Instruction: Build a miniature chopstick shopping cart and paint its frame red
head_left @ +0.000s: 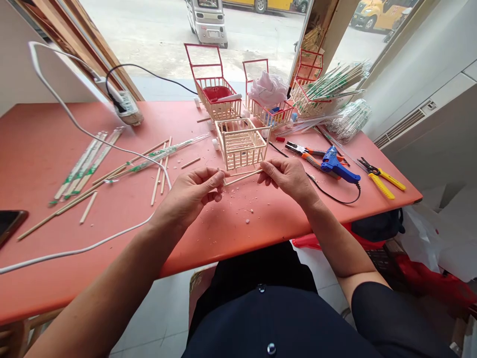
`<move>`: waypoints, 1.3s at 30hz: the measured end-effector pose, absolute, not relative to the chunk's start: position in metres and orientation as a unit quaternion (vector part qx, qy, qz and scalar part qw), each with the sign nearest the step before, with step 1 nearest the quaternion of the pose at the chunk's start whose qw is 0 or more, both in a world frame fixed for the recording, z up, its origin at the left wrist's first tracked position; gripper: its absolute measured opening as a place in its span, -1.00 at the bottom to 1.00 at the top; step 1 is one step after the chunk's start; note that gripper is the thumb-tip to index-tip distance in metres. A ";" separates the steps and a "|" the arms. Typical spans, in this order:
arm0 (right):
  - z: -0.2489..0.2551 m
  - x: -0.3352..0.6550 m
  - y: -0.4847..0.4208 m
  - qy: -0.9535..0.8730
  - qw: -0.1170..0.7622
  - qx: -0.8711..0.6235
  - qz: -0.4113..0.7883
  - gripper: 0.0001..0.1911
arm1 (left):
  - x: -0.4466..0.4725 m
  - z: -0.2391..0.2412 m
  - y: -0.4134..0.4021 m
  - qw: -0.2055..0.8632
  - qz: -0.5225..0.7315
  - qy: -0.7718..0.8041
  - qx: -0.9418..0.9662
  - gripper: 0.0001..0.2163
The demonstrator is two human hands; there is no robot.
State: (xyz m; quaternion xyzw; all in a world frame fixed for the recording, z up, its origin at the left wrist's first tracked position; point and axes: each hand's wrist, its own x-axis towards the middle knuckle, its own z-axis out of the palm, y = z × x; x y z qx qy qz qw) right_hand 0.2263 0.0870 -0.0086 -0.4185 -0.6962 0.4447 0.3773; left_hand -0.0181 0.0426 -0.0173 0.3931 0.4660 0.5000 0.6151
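My left hand (194,191) and my right hand (285,176) are both closed in a pinch on the two ends of a short wooden stick (242,176). I hold it level just above the red table (44,149). Directly behind the stick stands a small open basket of pale wooden sticks (242,144). The stick lies close to the basket's front lower edge; I cannot tell whether they touch.
Three red-handled stick baskets (218,97) stand at the back. Loose and wrapped chopsticks (85,169) lie at left, bundles (335,82) at back right. A blue glue gun (335,166), pliers (305,151) and yellow cutters (382,179) lie right. A white cable (74,124) crosses the left side; a phone (9,223) sits at the left edge.
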 end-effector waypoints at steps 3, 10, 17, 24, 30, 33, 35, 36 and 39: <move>-0.006 0.226 0.086 -0.690 0.383 -0.423 0.445 -0.34 | -0.019 -0.018 0.043 0.623 0.499 0.457 0.392 -0.50; -0.003 0.225 0.085 -0.680 0.391 -0.428 0.449 -0.32 | -0.016 -0.012 0.041 0.631 0.489 0.452 0.398 -0.51; -0.006 0.224 0.086 -0.670 0.397 -0.434 0.454 -0.32 | -0.014 -0.010 0.038 0.618 0.463 0.463 0.434 -0.48; -0.007 0.224 0.087 -0.666 0.385 -0.434 0.469 -0.32 | -0.015 -0.010 0.034 0.565 0.461 0.471 0.496 -0.58; -0.010 0.228 0.091 -0.650 0.370 -0.430 0.505 -0.18 | -0.016 -0.009 0.035 0.547 0.466 0.481 0.502 -0.64; -0.009 0.229 0.090 -0.658 0.378 -0.430 0.489 -0.24 | -0.016 -0.008 0.034 0.539 0.471 0.483 0.504 -0.66; -0.007 0.229 0.088 -0.664 0.380 -0.429 0.480 -0.30 | -0.015 -0.006 0.033 0.527 0.473 0.483 0.515 -0.69; -0.006 0.229 0.088 -0.666 0.379 -0.427 0.479 -0.32 | -0.015 -0.006 0.033 0.518 0.473 0.484 0.522 -0.71; -0.004 0.229 0.086 -0.669 0.374 -0.428 0.478 -0.34 | -0.014 -0.003 0.031 0.488 0.476 0.489 0.544 -0.77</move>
